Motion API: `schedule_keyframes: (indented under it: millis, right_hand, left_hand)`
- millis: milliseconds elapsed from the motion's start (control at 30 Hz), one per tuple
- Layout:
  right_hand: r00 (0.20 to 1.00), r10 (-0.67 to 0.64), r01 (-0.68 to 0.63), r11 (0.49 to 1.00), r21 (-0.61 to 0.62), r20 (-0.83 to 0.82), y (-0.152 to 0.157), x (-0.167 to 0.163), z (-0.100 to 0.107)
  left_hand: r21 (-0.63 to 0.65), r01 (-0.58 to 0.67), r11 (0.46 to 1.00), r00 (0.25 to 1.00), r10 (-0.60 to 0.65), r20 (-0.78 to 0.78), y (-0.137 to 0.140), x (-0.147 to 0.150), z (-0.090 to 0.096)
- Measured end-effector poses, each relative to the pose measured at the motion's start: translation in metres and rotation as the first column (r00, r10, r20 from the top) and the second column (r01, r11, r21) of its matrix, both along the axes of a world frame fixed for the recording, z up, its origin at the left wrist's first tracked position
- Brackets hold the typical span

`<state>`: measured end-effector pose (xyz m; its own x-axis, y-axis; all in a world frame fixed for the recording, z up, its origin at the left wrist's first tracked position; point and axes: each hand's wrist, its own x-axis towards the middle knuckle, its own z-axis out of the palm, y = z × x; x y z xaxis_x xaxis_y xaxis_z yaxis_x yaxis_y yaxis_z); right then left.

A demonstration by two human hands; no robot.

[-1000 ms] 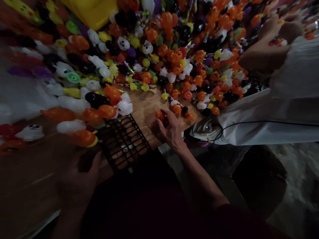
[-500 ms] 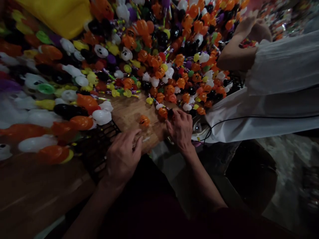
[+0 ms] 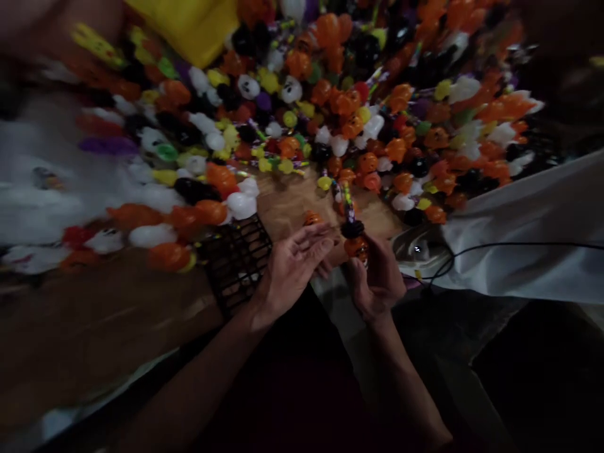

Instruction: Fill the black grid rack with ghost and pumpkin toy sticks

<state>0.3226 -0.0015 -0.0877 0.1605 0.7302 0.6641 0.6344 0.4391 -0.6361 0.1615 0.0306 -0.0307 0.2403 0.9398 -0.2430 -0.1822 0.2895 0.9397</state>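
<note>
Plainly, our right hand is closed around an orange jack-o'-lantern figure, thumb on the near side and fingers on the far one. A black collar sits at its end, and from that a patterned tube points away from us, over the table edge. Our left hand is half open just beside it, fingers stretched toward the right hand and thumb lying near them; we see nothing gripped in it. Just beyond its fingertips, an orange pumpkin rests on the wood-grain table.

To the left of that hand we have a black grid tray, with a white figure near its far corner. Farther off, a broad heap of orange, white, black and yellow figures spreads across the table, and a yellow container stands behind it. On our right hangs a white sheet, crossed by a black cable.
</note>
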Motion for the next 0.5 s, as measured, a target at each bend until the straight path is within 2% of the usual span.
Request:
schedule_keyframes:
  millis: [33,100,133,200,267,300,367,433,500]
  right_hand:
    - [0.999,0.052,-0.052,0.999,0.0,0.014,-0.004,-0.006,0.002]
    - [0.989,0.146,-0.147,0.989,0.001,0.034,-0.009,-0.019,0.002]
    - [0.983,0.181,-0.181,0.983,-0.006,0.028,-0.01,-0.026,0.001]
    - [0.967,0.256,-0.256,0.966,-0.042,-0.016,-0.011,-0.043,0.0]
    - [0.928,0.364,-0.372,0.922,-0.108,-0.082,-0.007,-0.063,-0.001]
    - [0.9,0.419,-0.433,0.889,-0.146,-0.121,-0.004,-0.073,0.0]
    - [0.845,0.499,-0.532,0.821,-0.209,-0.191,0.007,-0.095,0.001]
    - [0.814,0.534,-0.579,0.779,-0.24,-0.229,0.021,-0.117,0.001]
    - [0.812,0.529,-0.58,0.777,-0.244,-0.245,0.035,-0.138,-0.004]
  left_hand:
    - [0.023,-0.011,1.0,1.0,0.01,0.025,-0.002,-0.004,0.002]
    - [0.158,-0.055,0.986,0.998,0.056,-0.007,-0.008,-0.014,0.004]
    - [0.264,-0.077,0.962,0.993,0.098,-0.07,-0.012,-0.02,0.004]
    - [0.488,-0.072,0.87,0.941,0.222,-0.256,-0.023,-0.036,0.003]
    - [0.626,-0.014,0.779,0.822,0.365,-0.436,-0.039,-0.054,0.006]
    - [0.656,0.021,0.754,0.754,0.419,-0.506,-0.047,-0.064,0.009]
    - [0.673,0.03,0.739,0.599,0.525,-0.604,-0.064,-0.089,0.018]
    - [0.729,-0.001,0.684,0.421,0.662,-0.62,-0.074,-0.117,0.029]
    - [0.799,0.028,0.601,0.279,0.763,-0.583,-0.072,-0.146,0.037]
